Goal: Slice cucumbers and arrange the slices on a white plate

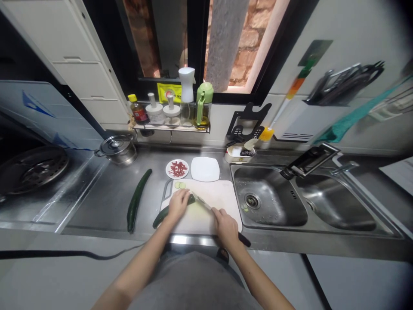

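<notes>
My left hand (179,203) presses a cut cucumber (160,217) onto the white cutting board (222,189), its fingers closed around it near the cut end. In my right hand (225,224) is a kitchen knife (202,201), its blade slanting up and left to the cucumber's cut end. A dark handle end shows beyond my right wrist. Two pale cucumber slices (180,185) lie at the board's upper left. A second, whole cucumber (138,201) rests on the steel counter to the left of the board.
Behind the board are a small plate of chopped red pieces (177,169) and a white plate (205,168). A lidded pot (119,150) stands back left. The double sink (271,196) with its faucet (308,160) adjoins the board's right side. A shelf (174,128) holds bottles and jars.
</notes>
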A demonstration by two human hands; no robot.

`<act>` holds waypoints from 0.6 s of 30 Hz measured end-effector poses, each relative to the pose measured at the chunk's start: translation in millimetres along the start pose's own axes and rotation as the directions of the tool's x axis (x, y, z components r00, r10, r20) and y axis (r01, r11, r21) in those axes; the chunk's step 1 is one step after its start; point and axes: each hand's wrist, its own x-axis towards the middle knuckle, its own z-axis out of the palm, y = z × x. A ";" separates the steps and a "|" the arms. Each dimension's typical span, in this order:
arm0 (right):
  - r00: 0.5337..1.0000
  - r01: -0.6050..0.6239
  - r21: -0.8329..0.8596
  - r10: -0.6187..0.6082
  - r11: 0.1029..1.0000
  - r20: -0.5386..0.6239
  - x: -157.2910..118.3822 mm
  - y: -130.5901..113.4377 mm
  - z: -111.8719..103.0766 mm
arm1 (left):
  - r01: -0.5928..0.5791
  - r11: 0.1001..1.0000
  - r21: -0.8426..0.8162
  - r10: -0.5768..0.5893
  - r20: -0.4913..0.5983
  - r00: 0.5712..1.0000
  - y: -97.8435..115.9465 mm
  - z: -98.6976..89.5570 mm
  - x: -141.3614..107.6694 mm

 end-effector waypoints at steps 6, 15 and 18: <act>0.973 0.040 -0.082 -0.058 0.996 -0.225 1.2 6.9 -2.5 | 0.131 0.963 -0.237 -0.115 0.078 0.990 9.4 -8.0 3.5; 0.960 0.115 -0.061 -0.127 0.992 -0.250 3.5 16.6 -1.6 | -0.096 0.976 -0.197 0.154 0.303 0.940 29.8 -17.7 12.0; 0.933 0.147 -0.101 -0.171 0.984 -0.316 3.9 23.8 5.7 | -0.102 0.973 -0.206 0.166 0.320 0.933 34.6 -17.1 12.4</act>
